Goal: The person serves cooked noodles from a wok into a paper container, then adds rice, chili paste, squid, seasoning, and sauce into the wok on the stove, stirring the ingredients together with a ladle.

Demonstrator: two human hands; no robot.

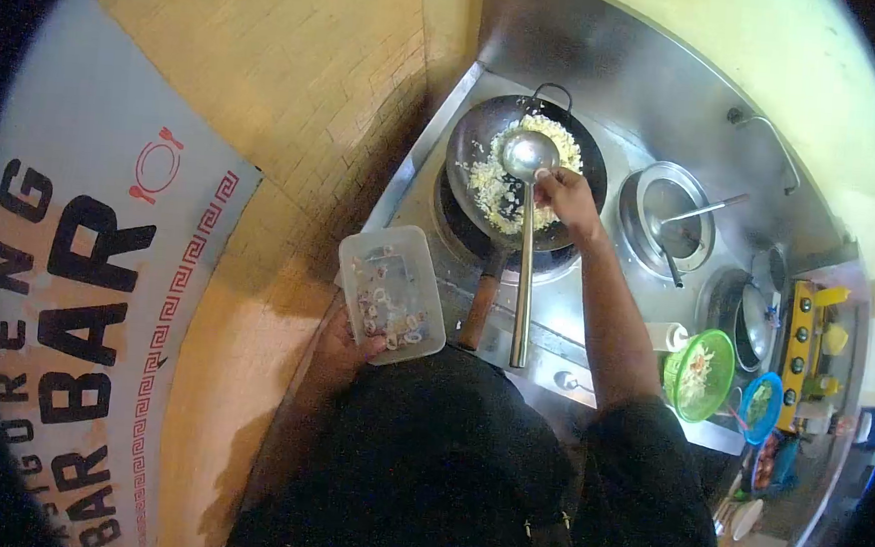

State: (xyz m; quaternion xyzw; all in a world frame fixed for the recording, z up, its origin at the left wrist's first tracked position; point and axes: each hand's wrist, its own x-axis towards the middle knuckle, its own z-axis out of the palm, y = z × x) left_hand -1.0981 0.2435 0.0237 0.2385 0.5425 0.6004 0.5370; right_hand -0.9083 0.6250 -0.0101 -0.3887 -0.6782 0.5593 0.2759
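My left hand (353,341) grips a translucent plastic container (426,258) from below and the side, near the stove's front edge. Several pale ring-shaped pieces (406,329), which look like cut squid, lie inside it. Over the wok (476,140), my right hand (567,203) is closed, fingertips pinched beside the neck of a metal ladle (527,155). Something small and pale shows at the fingertips, too small to make out. The ladle rests across the wok, bowl over the chopped yellow-white food (563,141), its long handle pointing toward me beside the wok's wooden handle (480,311).
Right of the wok stands a metal pot (634,207) with utensils in it. Farther right are a white bottle (666,337), a green basket (722,341) of shredded food, a blue basket (774,379) and more pans (727,296). A lettered banner (106,283) hangs at left.
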